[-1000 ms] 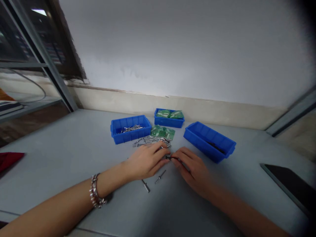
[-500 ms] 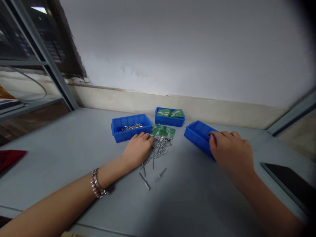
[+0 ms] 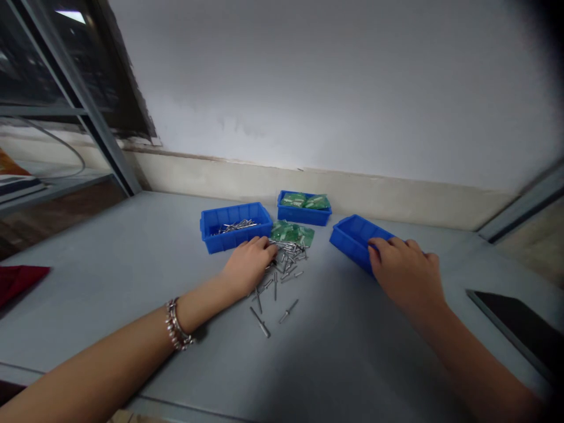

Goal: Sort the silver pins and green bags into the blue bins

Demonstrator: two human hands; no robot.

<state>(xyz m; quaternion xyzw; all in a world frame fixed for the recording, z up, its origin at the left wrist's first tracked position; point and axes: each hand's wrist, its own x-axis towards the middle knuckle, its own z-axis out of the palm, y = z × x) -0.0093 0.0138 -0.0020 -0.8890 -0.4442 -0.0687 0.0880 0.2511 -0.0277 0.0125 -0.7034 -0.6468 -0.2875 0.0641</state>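
My left hand (image 3: 249, 265) rests on the table at the left side of a loose pile of silver pop rivets (image 3: 288, 258). Its fingers are curled down into the pile, and whatever lies under them is hidden. On the right, my right hand (image 3: 408, 273) is over the near end of a slanted blue bin (image 3: 352, 241). Its thumb and fingers are bent close together by the bin's rim; I cannot make out anything between them. Another blue bin (image 3: 235, 238), just beyond my left hand, holds more rivets (image 3: 238, 226).
Green packets (image 3: 304, 201) fill a third blue bin (image 3: 304, 217) near the wall, and a green packet (image 3: 291, 232) lies before it. Several single rivets (image 3: 259, 322) are scattered nearer me. A dark flat tablet-like object (image 3: 515, 323) lies right, red cloth (image 3: 20, 282) left.
My right hand has shifted slightly left and its fingers sit closer over the right bin. My left hand stays at the rivet pile with almost no movement.
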